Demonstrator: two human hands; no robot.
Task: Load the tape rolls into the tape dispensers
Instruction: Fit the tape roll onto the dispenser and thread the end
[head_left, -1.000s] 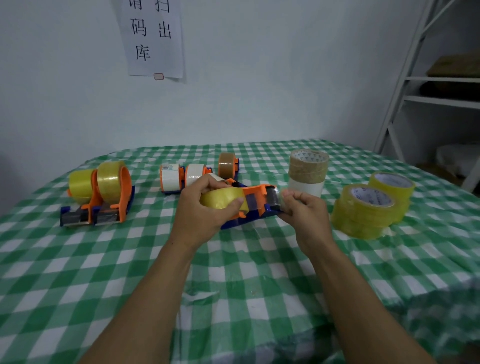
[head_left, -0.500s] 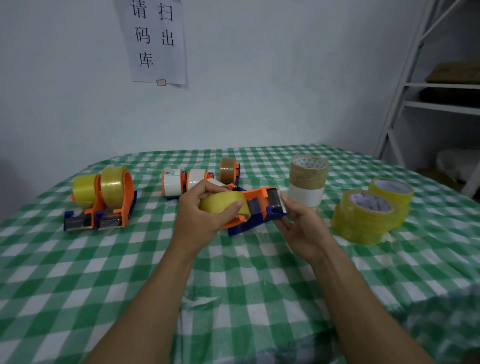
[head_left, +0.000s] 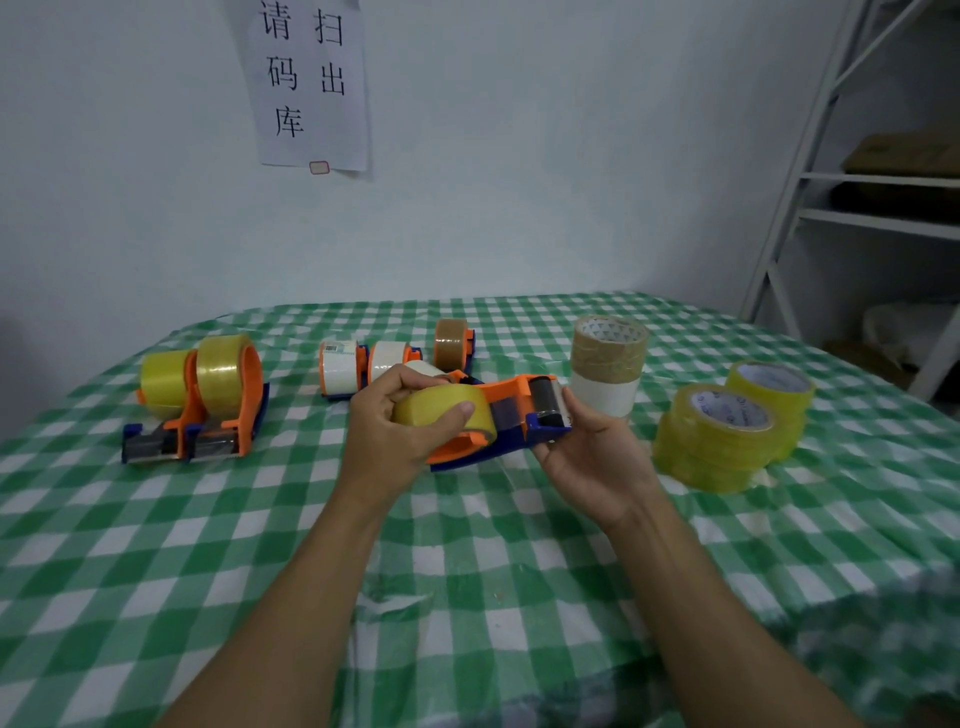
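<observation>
An orange and blue tape dispenser is held above the checked table at the centre, with a yellow tape roll mounted on it. My left hand grips that roll, thumb across its front. My right hand holds the dispenser's front end from below and from the right, palm turned up, fingers by the black roller. Two loaded dispensers with yellow rolls stand at the left. Three more loaded dispensers stand behind my left hand.
A brown roll stacked on a white roll stands just behind my right hand. Stacks of yellow rolls sit to the right. The green checked tablecloth covers the table. A white metal shelf stands at the far right.
My right hand turned palm up and moved from pinching the front end to cupping it from below. The dispenser's front end lifted slightly. My left hand kept its grip on the roll.
</observation>
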